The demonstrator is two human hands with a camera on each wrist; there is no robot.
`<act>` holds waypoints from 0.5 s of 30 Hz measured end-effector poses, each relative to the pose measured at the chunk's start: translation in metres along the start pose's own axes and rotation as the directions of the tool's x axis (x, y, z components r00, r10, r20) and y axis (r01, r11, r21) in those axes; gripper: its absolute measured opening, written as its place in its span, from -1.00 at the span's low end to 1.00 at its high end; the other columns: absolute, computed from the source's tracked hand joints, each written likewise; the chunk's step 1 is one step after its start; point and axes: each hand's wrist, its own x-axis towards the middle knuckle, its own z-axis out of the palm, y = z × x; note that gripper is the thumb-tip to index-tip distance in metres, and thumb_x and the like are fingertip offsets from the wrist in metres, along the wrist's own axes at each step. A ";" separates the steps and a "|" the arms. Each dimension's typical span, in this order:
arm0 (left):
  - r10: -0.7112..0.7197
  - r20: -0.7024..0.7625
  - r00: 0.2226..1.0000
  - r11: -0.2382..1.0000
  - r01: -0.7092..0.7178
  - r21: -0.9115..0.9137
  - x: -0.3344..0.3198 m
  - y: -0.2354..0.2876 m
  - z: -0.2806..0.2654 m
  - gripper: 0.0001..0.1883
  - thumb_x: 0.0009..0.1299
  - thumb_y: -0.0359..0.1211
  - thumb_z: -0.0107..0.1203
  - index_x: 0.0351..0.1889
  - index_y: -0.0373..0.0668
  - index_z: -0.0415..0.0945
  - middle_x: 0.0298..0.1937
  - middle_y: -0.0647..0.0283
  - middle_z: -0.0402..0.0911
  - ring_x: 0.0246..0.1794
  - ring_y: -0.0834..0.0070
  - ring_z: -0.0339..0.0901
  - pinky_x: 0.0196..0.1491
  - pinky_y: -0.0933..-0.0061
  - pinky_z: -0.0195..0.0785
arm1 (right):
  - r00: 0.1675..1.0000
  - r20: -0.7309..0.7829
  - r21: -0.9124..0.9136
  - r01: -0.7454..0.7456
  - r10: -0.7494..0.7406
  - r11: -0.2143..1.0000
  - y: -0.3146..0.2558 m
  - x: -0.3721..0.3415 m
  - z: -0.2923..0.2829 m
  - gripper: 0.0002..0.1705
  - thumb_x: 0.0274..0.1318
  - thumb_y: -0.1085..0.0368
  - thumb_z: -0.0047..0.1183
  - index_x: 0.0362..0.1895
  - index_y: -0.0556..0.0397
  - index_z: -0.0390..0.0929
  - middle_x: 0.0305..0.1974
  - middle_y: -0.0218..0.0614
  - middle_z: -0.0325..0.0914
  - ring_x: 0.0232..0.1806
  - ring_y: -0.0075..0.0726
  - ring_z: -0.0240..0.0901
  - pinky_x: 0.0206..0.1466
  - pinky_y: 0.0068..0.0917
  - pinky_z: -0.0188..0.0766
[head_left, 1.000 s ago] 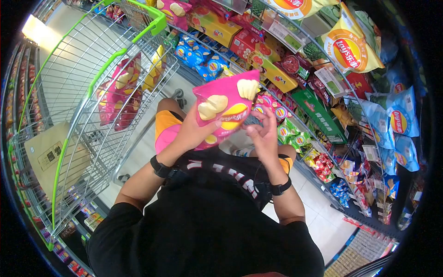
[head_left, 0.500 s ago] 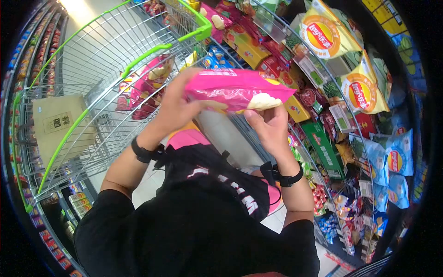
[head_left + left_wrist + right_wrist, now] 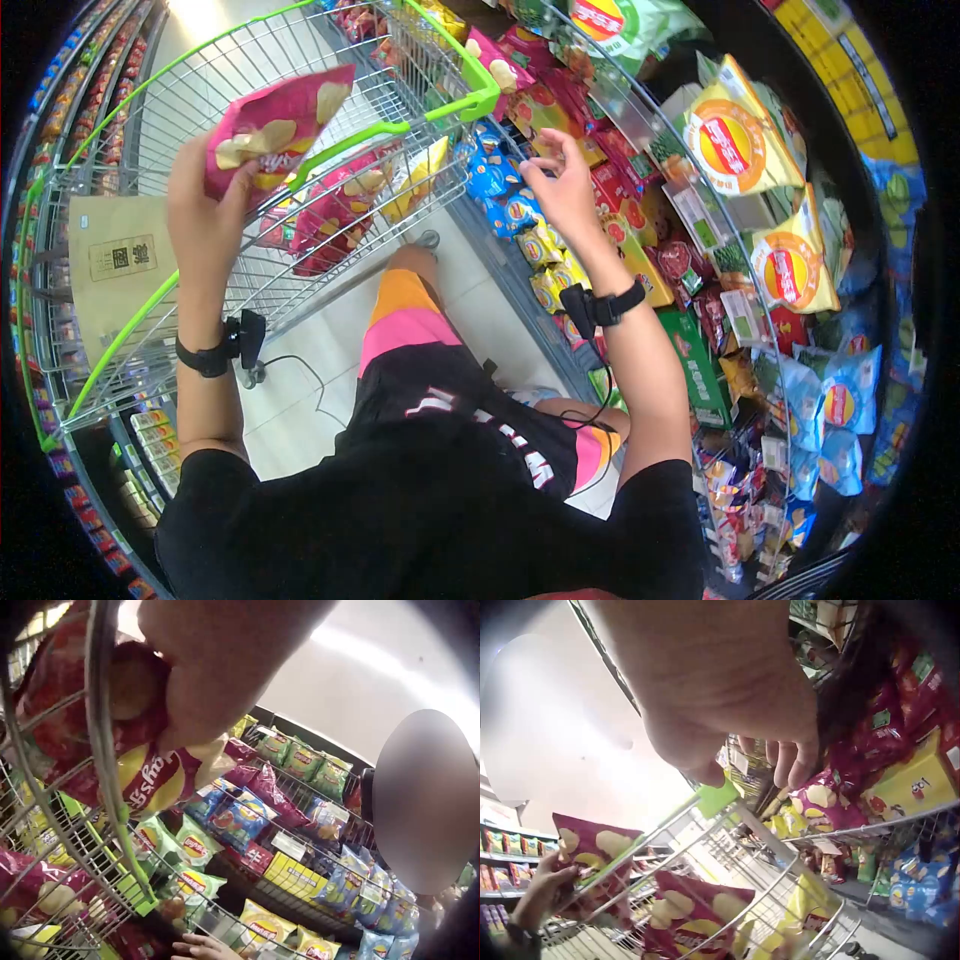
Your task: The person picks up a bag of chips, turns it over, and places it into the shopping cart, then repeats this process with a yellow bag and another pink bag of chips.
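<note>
My left hand [image 3: 205, 205] grips a pink Lay's bag of potato chips [image 3: 265, 125] by its lower part, thumb across the front. The bag is over the shopping cart [image 3: 478, 103], beside its green rim. In the left wrist view, cart wires cross in front of the chip bag [image 3: 146, 780]. My right hand [image 3: 562, 195] is raised between the cart and the shelves, holding nothing, its fingers loosely bent. Lower in the cart lie pink chip bags [image 3: 340, 215] and a yellow bag [image 3: 418, 178], seen through the wires.
Shelves on the right carry yellow chip bags [image 3: 725, 145], light blue bags [image 3: 842, 395] and a green box [image 3: 695, 365]. Small blue packets [image 3: 490, 170] hang low by the floor. A tan panel [image 3: 120, 285] sits at the cart's near left end. More shelves line the far left.
My left hand has carried the pink chip bag leftward from in front of my body to over the cart. My right hand has let go of the bag and moved up.
</note>
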 end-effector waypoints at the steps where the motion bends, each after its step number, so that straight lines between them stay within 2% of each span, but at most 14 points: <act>1: 0.000 0.012 1.000 0.996 -0.001 0.089 -0.003 -0.006 -0.001 -0.61 0.18 -0.52 0.25 0.00 -0.26 0.47 -0.14 0.11 0.55 -0.16 0.32 0.56 -0.10 0.39 0.40 | 0.999 0.013 -0.063 0.036 -0.036 0.997 0.014 0.017 0.003 -0.41 0.01 0.33 0.20 0.16 0.12 0.34 0.04 -0.14 0.38 -0.10 -0.30 0.47 -0.13 -0.43 0.47; 2: -0.062 0.053 0.997 0.991 0.055 0.119 -0.005 -0.004 0.000 -0.55 0.15 -0.46 0.26 0.04 -0.22 0.46 -0.09 0.08 0.55 -0.11 0.20 0.55 -0.05 0.33 0.39 | 0.997 0.028 -0.126 0.071 -0.068 0.990 0.028 0.033 0.004 -0.42 -0.01 0.31 0.21 0.14 0.13 0.36 0.02 -0.12 0.40 -0.11 -0.29 0.47 -0.12 -0.41 0.47; 4: 0.049 0.007 0.999 0.981 -0.050 0.186 -0.004 -0.004 0.004 -0.53 0.17 -0.42 0.26 0.07 -0.21 0.45 -0.05 0.07 0.55 -0.07 0.16 0.53 -0.02 0.30 0.37 | 0.993 0.052 -0.293 0.120 -0.109 0.949 0.032 0.059 0.008 -0.43 -0.05 0.24 0.24 0.08 0.15 0.41 -0.05 -0.06 0.43 -0.16 -0.22 0.47 -0.09 -0.36 0.45; 5: 0.102 -0.008 0.995 0.969 -0.097 0.227 -0.004 -0.004 0.005 -0.52 0.18 -0.39 0.26 0.08 -0.20 0.44 -0.04 0.07 0.55 -0.04 0.15 0.52 -0.01 0.28 0.37 | 0.993 0.036 -0.311 0.122 -0.116 0.942 0.034 0.071 0.013 -0.41 -0.10 0.24 0.26 0.08 0.13 0.42 -0.07 -0.05 0.45 -0.12 -0.14 0.45 0.00 -0.32 0.41; 6: 0.088 0.081 0.993 0.965 -0.105 0.241 -0.003 -0.001 0.004 -0.49 0.18 -0.34 0.26 0.11 -0.19 0.42 0.00 0.07 0.53 0.02 0.11 0.48 0.05 0.24 0.33 | 0.989 0.027 -0.371 0.143 -0.143 0.918 0.045 0.083 0.016 -0.40 -0.11 0.23 0.26 0.08 0.12 0.43 -0.06 -0.04 0.45 -0.07 -0.09 0.43 0.04 -0.29 0.37; 7: 0.072 0.107 0.992 0.966 -0.096 0.240 -0.002 0.000 0.004 -0.49 0.18 -0.34 0.25 0.12 -0.19 0.42 0.01 0.06 0.53 0.03 0.11 0.47 0.06 0.24 0.32 | 0.984 0.023 -0.426 0.171 -0.178 0.888 0.061 0.099 0.018 -0.39 -0.13 0.22 0.27 0.08 0.12 0.43 -0.06 -0.04 0.46 -0.03 -0.04 0.41 0.09 -0.25 0.34; 10: 0.042 0.195 0.980 0.957 -0.095 0.274 0.001 0.002 0.003 -0.48 0.16 -0.34 0.25 0.11 -0.19 0.43 0.04 0.03 0.52 0.05 0.10 0.45 0.07 0.23 0.31 | 0.984 0.029 -0.446 0.171 -0.177 0.879 0.096 0.134 0.025 -0.37 -0.13 0.22 0.26 0.10 0.12 0.43 0.05 0.02 0.42 0.16 0.03 0.31 0.25 -0.21 0.23; 13: 0.046 0.221 0.974 0.943 -0.115 0.312 0.001 -0.003 0.005 -0.50 0.17 -0.25 0.26 0.07 -0.16 0.43 -0.01 0.13 0.53 -0.02 0.17 0.47 0.01 0.23 0.32 | 0.971 0.084 -0.509 0.235 -0.224 0.828 0.118 0.158 0.028 -0.37 -0.06 0.18 0.19 0.16 0.11 0.41 0.17 0.15 0.33 0.29 0.12 0.19 0.35 -0.18 0.12; 15: 0.032 0.245 0.969 0.943 -0.110 0.313 0.002 -0.004 0.005 -0.52 0.17 -0.27 0.25 0.06 -0.16 0.44 -0.01 0.13 0.54 0.00 0.16 0.47 0.02 0.23 0.32 | 0.980 0.112 -0.629 0.199 -0.165 0.752 0.125 0.171 0.030 -0.39 -0.01 0.14 0.15 0.18 0.04 0.43 0.27 0.22 0.23 0.39 0.16 0.05 0.40 -0.18 0.05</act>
